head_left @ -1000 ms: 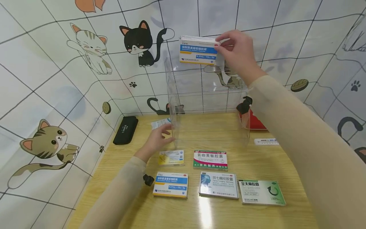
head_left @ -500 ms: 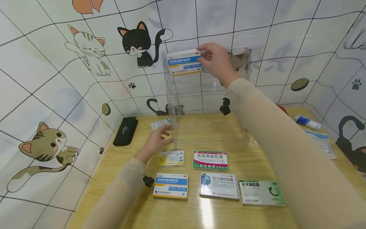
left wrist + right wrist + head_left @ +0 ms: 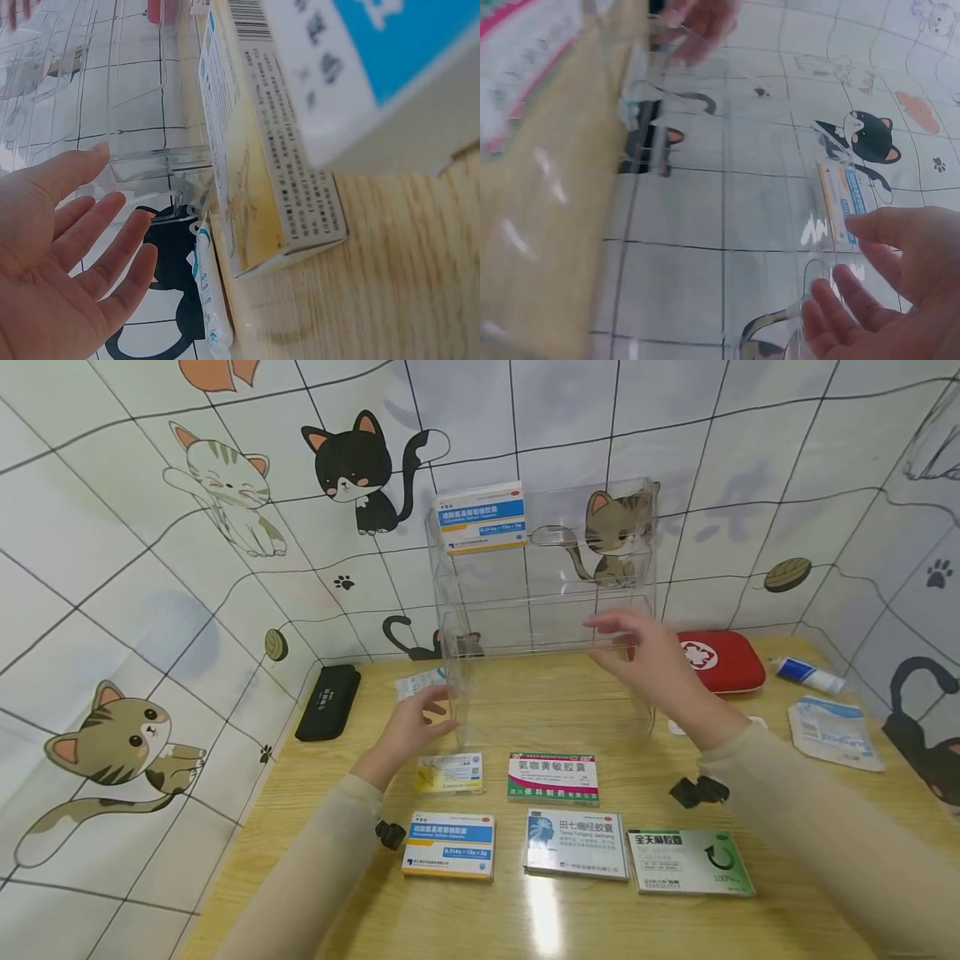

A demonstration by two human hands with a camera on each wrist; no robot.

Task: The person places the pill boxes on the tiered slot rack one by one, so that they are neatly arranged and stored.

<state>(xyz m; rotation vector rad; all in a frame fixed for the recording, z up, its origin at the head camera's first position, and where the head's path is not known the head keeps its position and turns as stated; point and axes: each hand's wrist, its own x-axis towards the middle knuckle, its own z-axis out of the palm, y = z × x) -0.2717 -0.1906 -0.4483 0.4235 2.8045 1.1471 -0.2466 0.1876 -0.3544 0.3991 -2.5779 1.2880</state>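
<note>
One blue-and-white medicine box [image 3: 481, 517] stands upright on the top tier of the clear acrylic shelf [image 3: 551, 602]. My left hand [image 3: 417, 720], fingers straight, braces its lower corner; my right hand [image 3: 647, 662] hovers empty, fingers relaxed.

In the head view the small print on the blue-and-white medicine box [image 3: 481, 517] on the top tier of the clear acrylic rack [image 3: 540, 602] is too small to read. The right hand [image 3: 651, 667] is motion-blurred, and it covers part of the red first-aid pouch [image 3: 722, 658]. A small packet [image 3: 420, 682] behind the left hand [image 3: 411, 729] is half hidden by the rack's wall. The left wrist view cuts off the blue-and-white box [image 3: 390, 67] at the top and right edges. The right wrist view is smeared on its left side, where the bench [image 3: 547, 202] and a pink-striped box [image 3: 517, 60] blur together.
</note>
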